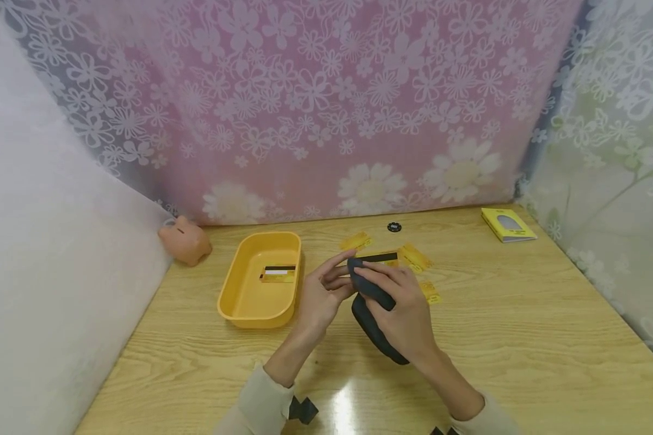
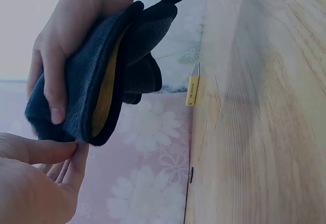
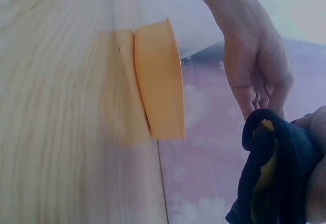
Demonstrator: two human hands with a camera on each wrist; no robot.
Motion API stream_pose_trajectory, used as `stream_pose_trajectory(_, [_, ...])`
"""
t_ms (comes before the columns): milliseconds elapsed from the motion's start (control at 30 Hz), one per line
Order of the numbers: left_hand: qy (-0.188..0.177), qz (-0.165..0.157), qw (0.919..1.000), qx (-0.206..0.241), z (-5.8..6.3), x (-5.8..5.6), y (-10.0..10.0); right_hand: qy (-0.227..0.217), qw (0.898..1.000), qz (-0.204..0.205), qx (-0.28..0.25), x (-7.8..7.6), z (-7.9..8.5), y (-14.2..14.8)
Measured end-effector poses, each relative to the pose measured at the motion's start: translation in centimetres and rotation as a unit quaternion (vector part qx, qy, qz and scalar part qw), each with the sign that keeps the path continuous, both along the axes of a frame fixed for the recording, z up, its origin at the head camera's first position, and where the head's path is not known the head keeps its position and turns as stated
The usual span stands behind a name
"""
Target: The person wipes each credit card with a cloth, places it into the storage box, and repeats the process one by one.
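My right hand (image 1: 408, 314) grips a folded dark blue cloth (image 1: 373, 285) above the table, its fingers across one fold. In the left wrist view, the cloth (image 2: 84, 76) has dark bound edges, a yellow inner face and a strap-like end at the top. My left hand (image 1: 323, 290) is at the cloth's far end, fingers extended, their tips at its edge. How firmly they touch cannot be told. Behind the cloth lie several yellow cards; one card (image 1: 378, 258) with a black stripe is partly hidden by the right hand.
A yellow bin (image 1: 228, 296) stands left of the hands, with a striped card (image 1: 279, 273) inside. Further left is an orange piggy bank (image 1: 185, 241). A black poker chip (image 1: 394, 227) lies at the back, and a yellow booklet (image 1: 508, 225) at the back right. Patterned curtains surround the table.
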State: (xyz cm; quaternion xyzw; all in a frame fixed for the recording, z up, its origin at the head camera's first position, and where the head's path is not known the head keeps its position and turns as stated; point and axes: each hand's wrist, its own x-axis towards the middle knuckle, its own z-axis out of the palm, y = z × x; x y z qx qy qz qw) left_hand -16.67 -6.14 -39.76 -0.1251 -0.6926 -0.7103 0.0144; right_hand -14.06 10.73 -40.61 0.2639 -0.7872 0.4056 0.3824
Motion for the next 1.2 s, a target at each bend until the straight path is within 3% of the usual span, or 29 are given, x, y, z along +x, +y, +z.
stream_pose_trajectory(500, [-0.017, 0.003, 0.9985, 0.053, 0.3, -0.3, -0.2, -0.042, 0.997, -0.059, -0.038, -0.8, 0.0, 4.3])
stream_pose_trajectory(733, [-0.022, 0.007, 0.9990, 0.038, 0.1, -0.3, -0.8, -0.041, 0.994, -0.087, -0.044, -1.0, -0.4, 5.7])
stream_pose_trajectory(967, [-0.027, 0.020, 0.9990, 0.031, -0.3, -0.6, -2.0, -0.042, 0.995, -0.074, -0.052, -0.7, 0.0, 6.2])
stream_pose_trajectory(1200, [-0.028, 0.027, 0.9989, 0.028, -0.6, -0.2, -2.9, -0.050, 0.997, -0.018, -0.048, -0.3, -0.1, 4.8])
